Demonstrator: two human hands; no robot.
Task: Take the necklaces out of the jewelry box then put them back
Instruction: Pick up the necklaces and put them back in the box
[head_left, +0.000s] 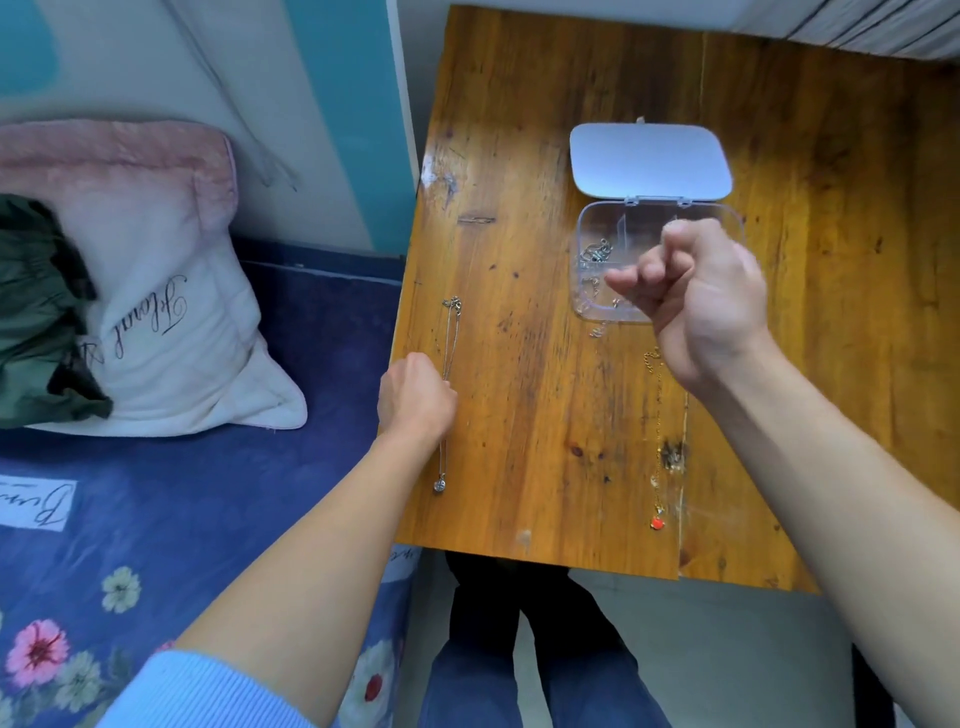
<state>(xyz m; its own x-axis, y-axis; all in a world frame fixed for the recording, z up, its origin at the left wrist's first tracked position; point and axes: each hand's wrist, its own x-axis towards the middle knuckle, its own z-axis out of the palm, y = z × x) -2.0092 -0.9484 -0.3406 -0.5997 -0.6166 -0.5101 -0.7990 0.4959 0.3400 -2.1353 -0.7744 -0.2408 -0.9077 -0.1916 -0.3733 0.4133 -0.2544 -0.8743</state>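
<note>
One brown wooden table (519, 208). One clear plastic jewelry box (605, 306), lid open, small chains inside. Two hands: right hand (696, 296) curled shut above the box; left hand (415, 397) closed on one silver necklace (448, 338). One gold necklace with a red pendant (657, 467) lies beside.

The person is wearing a light blue ribbed sleeve (208, 691) that is showing only on the left arm, pushed up near the elbow, and both forearms are showing bare down to the hands. Blue denim trousers (540, 691) are covering the legs at the bottom of the view. No rings, watch or bracelets are showing on either wrist.
</note>
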